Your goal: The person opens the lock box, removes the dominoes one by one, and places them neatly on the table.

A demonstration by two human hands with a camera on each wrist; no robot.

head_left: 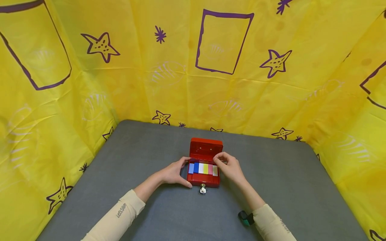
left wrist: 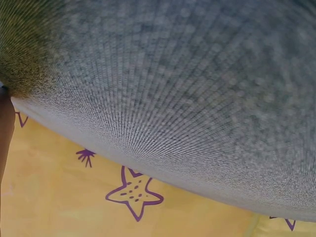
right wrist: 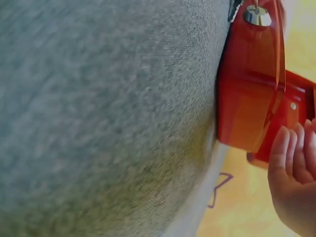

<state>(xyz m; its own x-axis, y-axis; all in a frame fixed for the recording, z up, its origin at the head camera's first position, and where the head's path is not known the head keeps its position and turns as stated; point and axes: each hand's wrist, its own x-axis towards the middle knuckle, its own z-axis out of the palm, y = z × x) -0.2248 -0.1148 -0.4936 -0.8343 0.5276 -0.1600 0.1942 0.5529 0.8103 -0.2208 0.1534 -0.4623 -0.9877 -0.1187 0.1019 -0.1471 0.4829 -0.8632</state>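
A small red metal cash box stands on the grey table with its lid raised at the back. Across the box lies a row of flat coloured strips: light blue, dark blue, white, yellow, pink and beige. My left hand holds the box's left side, thumb at the front corner and fingers toward the back. My right hand is over the right rear of the box, fingers bent and fingertips near the lid and strips. Whether they pinch anything is hidden. The right wrist view shows the bent fingers beside the box.
A key with a tag sits in the lock at the box's front. A dark band is on the right wrist. Yellow patterned cloth walls the table at the back and sides. The left wrist view shows mostly grey tabletop.
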